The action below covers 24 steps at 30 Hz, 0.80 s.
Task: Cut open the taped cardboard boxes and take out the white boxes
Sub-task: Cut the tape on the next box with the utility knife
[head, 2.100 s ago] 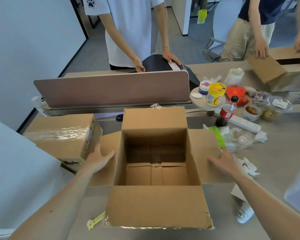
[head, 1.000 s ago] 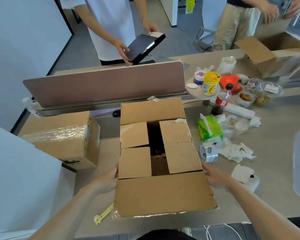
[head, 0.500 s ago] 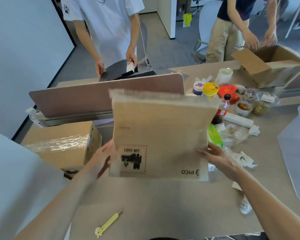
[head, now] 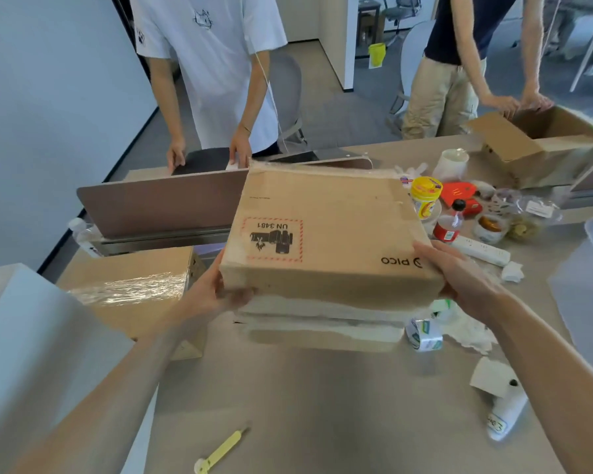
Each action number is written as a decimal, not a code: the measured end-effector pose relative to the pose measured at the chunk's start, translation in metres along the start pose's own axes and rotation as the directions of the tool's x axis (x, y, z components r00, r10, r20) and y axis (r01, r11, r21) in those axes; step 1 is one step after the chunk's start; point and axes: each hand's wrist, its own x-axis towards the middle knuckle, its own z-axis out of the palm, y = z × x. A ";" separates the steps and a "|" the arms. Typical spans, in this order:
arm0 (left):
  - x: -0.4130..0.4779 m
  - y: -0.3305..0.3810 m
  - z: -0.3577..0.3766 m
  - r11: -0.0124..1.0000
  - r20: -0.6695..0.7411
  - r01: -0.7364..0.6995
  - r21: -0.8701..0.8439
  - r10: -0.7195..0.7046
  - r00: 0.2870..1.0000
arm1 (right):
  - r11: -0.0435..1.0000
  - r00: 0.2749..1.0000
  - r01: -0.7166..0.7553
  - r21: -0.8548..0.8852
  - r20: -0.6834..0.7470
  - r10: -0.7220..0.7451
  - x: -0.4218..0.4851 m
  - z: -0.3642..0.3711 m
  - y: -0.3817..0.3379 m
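Head view shows a cluttered counter (head: 322, 388). A taped box (head: 134, 285) wrapped in shiny film sits at the left, against a low divider (head: 158, 200) that runs across the far side. A white panel (head: 31, 354) fills the near left corner. A yellow knife (head: 220, 453) lies at the near edge, well apart from both hands. To the right are a tape roll (head: 423, 333), crumpled paper (head: 469, 333) and a white bottle (head: 507, 415) on its side. Farther right stand a yellow-lidded jar (head: 425, 196), a cola bottle (head: 449, 224), a power strip (head: 483, 253) and food tubs. A clear bin (head: 589, 268) is at the right edge. Across the divider, a person in a white shirt (head: 216, 63) rests both hands on a dark object. At the far right, a person in a dark shirt (head: 459, 63) leans on an open box (head: 541, 148).

The box (head: 322, 227) is held in the air over the middle of the counter, between the hands. Its broad printed face is tilted toward the camera, with the "UN 3481" label and "PICO" mark upside down. It hides part of the divider. The left hand (head: 216, 292) grips the near left corner, fingers curled under the edge. The right hand (head: 459, 271) clasps the near right corner, thumb on top. A pale, blurred band shows just beneath the box; what it is cannot be told.
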 end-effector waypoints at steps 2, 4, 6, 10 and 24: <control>0.003 0.005 0.005 0.999 -0.131 0.020 -0.031 -0.023 0.991 | 1.000 1.000 -0.011 0.024 0.004 0.011 0.001 0.000 -0.010; 0.007 0.008 0.005 0.993 -0.212 0.064 -0.095 -0.083 0.974 | 0.997 1.000 0.018 0.071 -0.003 -0.018 0.001 0.001 -0.017; 0.012 0.009 0.003 0.989 -0.235 0.120 -0.092 -0.138 0.962 | 0.995 0.998 0.041 0.089 0.036 -0.045 0.002 0.003 -0.019; 0.020 0.001 0.002 0.974 -0.313 0.224 0.018 -0.208 0.927 | 0.999 0.987 0.040 0.021 0.158 -0.043 0.001 0.014 -0.013; 0.042 -0.052 0.023 0.838 -0.335 0.456 0.300 -0.355 0.873 | 0.931 0.993 -0.115 -0.347 -0.067 0.098 0.025 0.038 0.036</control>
